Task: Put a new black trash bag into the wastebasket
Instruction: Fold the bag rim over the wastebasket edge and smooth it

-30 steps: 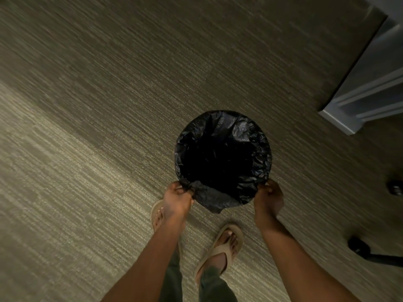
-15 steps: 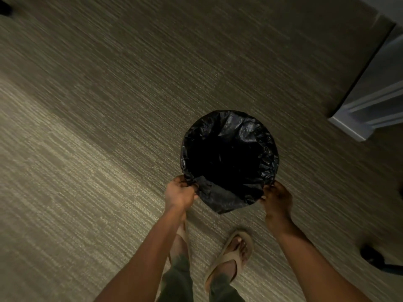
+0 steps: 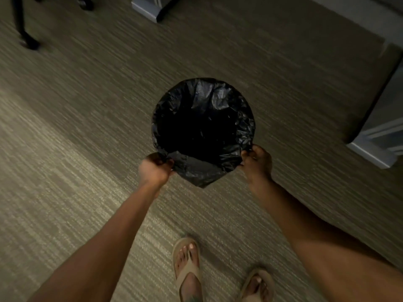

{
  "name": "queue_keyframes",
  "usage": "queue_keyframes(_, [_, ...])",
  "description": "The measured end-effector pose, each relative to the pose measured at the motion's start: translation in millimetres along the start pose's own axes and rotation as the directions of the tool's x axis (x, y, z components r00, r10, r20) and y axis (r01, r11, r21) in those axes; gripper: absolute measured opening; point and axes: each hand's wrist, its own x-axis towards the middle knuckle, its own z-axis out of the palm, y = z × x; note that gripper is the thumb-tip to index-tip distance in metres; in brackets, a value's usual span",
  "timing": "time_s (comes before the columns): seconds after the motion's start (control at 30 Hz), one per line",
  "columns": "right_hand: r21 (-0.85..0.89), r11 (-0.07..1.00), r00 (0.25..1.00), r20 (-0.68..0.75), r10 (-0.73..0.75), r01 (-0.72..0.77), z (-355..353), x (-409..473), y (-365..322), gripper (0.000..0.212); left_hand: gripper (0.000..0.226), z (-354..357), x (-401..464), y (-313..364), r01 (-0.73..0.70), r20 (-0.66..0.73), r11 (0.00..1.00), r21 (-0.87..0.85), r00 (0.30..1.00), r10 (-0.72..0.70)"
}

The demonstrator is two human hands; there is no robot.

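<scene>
At six o'clock, nearest of all, two sandalled feet [image 3: 220,273] stood on the carpet [image 3: 72,149]. Farther out, the left hand [image 3: 155,168] was clenched on the trash bag [image 3: 204,129] at its eight o'clock edge, and the right hand [image 3: 257,160] pinched it at four o'clock. The bag lined the wastebasket, whose own wall was hidden. A loose flap sagged between the hands; if released unevenly, I judged the liner could slip inward. Beyond, a chair leg [image 3: 24,25] stood at eleven o'clock.

crinkled glossy plastic trash bag [image 3: 209,99] over a ribbed, matt woven carpet [image 3: 76,127].
</scene>
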Motion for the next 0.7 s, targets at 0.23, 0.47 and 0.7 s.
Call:
queue_keyframes(0.23, [-0.032, 0.999, 0.998, -0.039, 0.042, -0.043, 48.0, 49.4, -25.6, 0.026, 0.027, 1.3, 62.6, 44.0, -0.121, -0.022, 0.944, 0.306, 0.991, 0.134])
queue_keyframes(0.47, [0.155, 0.983, 0.995, 0.016, 0.1, -0.102, 57.4, 53.7, -27.3, 0.029, 0.028, 9.5, 79.9, 50.2, -0.17, -0.019, 0.896, 0.41, 0.981, 0.194])
queue_keyframes(0.7, [0.051, 0.992, 0.98, 0.173, 0.102, -0.112, 49.7, 52.3, -42.2, 0.02, 0.028, 8.4, 95.4, 47.5, -0.164, 0.067, 0.931, 0.327, 0.986, 0.151])
